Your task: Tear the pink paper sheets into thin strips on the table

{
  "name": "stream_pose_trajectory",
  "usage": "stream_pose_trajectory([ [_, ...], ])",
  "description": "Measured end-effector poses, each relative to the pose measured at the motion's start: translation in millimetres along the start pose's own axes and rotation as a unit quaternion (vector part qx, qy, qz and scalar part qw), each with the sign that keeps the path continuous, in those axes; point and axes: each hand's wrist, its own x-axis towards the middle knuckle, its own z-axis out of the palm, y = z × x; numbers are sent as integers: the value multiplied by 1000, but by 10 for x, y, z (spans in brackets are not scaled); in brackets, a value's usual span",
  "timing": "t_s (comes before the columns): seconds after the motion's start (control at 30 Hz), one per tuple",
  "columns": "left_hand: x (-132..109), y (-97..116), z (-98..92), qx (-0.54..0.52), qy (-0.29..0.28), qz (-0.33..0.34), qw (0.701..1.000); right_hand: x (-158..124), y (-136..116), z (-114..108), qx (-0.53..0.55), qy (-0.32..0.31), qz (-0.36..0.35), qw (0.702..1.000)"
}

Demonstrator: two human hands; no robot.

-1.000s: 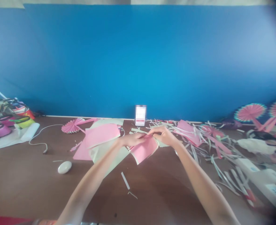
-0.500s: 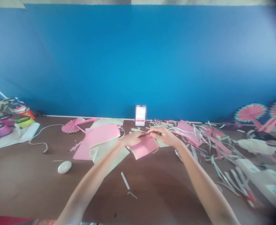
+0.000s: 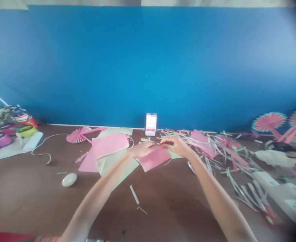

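Note:
A small sheet of pink paper with a pale edge lies in front of me at mid-table. My left hand rests over its far left part, fingers closed together at the far edge. Thumb and fingers of my right hand pinch that same edge, close beside the left fingertips. The exact grip is small and partly hidden. Under and left of my left forearm are a larger pink sheet and pale green paper.
A phone stands against the blue wall. A white mouse and a pink pleated fan lie left. Paper strips are heaped right, near a white power strip. More pink fans stand far right.
My right fingers have shifted slightly along the pink sheet's far edge, and the sheet lies flatter. My left hand has barely moved.

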Motion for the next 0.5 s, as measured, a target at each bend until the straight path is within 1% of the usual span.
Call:
stream_pose_trajectory([
  [0.3, 8, 8, 84, 82, 42, -9, 996, 10, -16, 33, -21, -18, 5, 1000],
  [0.5, 13, -19, 113, 114, 64, -3, 991, 13, -31, 47, 0, -24, 27, 999],
])
